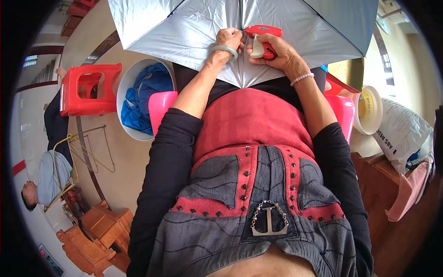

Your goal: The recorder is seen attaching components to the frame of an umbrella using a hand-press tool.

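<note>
Silver cloth of an opened umbrella (175, 40) spreads before you and over your knees, with its lowest corner pointing toward your body. Your right hand (277, 51) has its fingers closed around a red and white hand tool (271, 31), which has the form of a small gun. The red upper part of this tool points to the left, just above your fingers, and it lies over the silver cloth.

Your left hand (229, 41) is at the middle dark rib (241, 18) of the umbrella, just beside the tool. Its fingers are bent inward, but their tips are partly hidden, so I cannot tell how tightly they are closed, or whether they have hold of the cloth. On your left wrist is a pale bangle (224, 48), and on your right wrist a beaded bracelet (302, 79).

At your left side stands a white bucket (130, 77) with blue cloth (146, 94) inside, and next to it a red stool (71, 97). At your right side is another pale bucket (376, 111), near to a white sack (394, 129).
</note>
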A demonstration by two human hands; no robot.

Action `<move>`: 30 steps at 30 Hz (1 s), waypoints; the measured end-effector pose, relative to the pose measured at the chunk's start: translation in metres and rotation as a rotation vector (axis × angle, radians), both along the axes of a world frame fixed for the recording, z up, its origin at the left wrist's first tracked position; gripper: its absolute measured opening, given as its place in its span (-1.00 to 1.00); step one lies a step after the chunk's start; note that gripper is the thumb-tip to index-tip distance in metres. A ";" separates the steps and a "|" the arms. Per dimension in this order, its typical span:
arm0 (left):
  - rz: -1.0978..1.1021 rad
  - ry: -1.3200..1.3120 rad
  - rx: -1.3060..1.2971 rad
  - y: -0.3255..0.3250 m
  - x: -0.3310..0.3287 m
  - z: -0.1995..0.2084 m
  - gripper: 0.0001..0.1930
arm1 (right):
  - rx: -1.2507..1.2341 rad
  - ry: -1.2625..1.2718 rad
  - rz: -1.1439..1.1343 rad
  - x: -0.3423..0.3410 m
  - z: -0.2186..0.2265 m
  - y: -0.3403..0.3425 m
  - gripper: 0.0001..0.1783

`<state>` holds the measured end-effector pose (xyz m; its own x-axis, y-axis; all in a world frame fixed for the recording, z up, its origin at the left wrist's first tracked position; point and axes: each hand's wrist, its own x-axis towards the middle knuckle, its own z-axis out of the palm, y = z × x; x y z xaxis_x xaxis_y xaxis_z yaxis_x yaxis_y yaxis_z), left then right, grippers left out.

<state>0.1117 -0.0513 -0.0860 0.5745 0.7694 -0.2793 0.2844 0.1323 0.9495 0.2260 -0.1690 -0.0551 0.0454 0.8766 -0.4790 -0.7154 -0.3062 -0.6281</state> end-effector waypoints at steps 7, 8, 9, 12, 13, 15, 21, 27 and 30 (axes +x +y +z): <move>-0.024 -0.045 -0.043 0.002 -0.002 -0.004 -0.81 | -0.078 -0.059 -0.026 -0.009 0.011 -0.002 -0.73; -0.010 -0.043 -0.042 0.002 -0.002 -0.005 -0.81 | -0.076 -0.058 -0.029 -0.010 0.011 -0.002 -0.73; 0.004 -0.042 -0.040 0.002 -0.002 -0.005 -0.81 | -0.087 -0.063 -0.027 -0.010 0.012 0.000 -0.73; 0.008 -0.052 -0.037 0.000 0.000 -0.007 -0.81 | -0.112 -0.073 -0.038 -0.008 0.010 -0.001 -0.72; 0.007 -0.066 -0.036 0.000 0.002 -0.007 -0.81 | -0.112 -0.062 -0.031 -0.006 0.007 0.001 -0.72; 0.000 -0.084 -0.033 0.000 0.003 -0.007 -0.81 | -0.112 -0.045 -0.018 -0.001 0.002 0.003 -0.70; -0.040 -0.106 -0.022 -0.001 -0.003 -0.008 -0.79 | -0.049 -0.120 -0.043 -0.011 -0.012 0.010 -0.87; -0.054 -0.002 0.081 0.001 0.000 -0.011 -0.78 | -0.023 -0.280 -0.138 -0.014 -0.016 0.011 -0.87; -0.038 0.044 0.128 0.001 0.003 -0.011 -0.79 | -0.049 -0.197 -0.178 -0.022 -0.008 0.009 -0.88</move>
<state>0.1150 -0.0500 -0.0971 0.5931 0.7783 -0.2059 0.3291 -0.0010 0.9443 0.2035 -0.1596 -0.0626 0.2930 0.8225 -0.4874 -0.6261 -0.2202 -0.7480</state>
